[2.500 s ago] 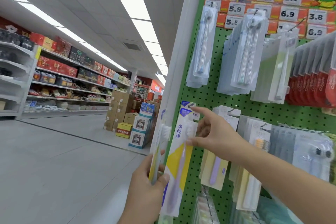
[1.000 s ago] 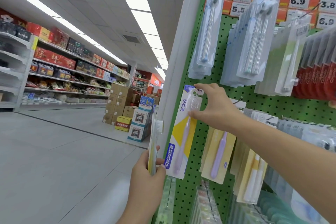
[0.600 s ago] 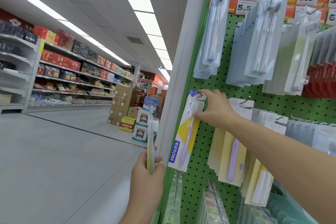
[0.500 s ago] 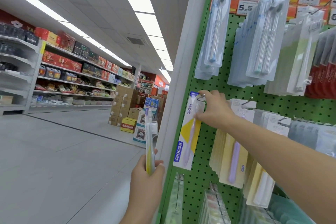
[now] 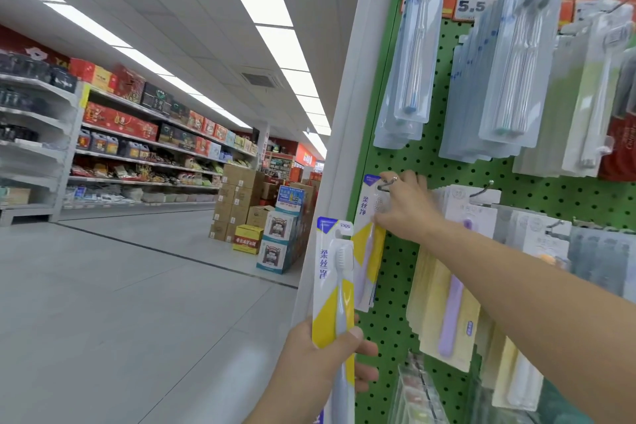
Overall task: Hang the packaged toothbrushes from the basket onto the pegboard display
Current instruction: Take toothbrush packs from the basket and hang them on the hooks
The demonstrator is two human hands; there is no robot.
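One toothbrush pack at the hook, another held ready

The right hand (image 5: 404,208) pinches the top of a yellow-and-white toothbrush pack (image 5: 368,251) at a metal hook (image 5: 387,182) near the green pegboard's (image 5: 395,286) left edge, seemingly already threaded on. The left hand (image 5: 320,354) grips a matching second pack (image 5: 332,286) upright just beside it.
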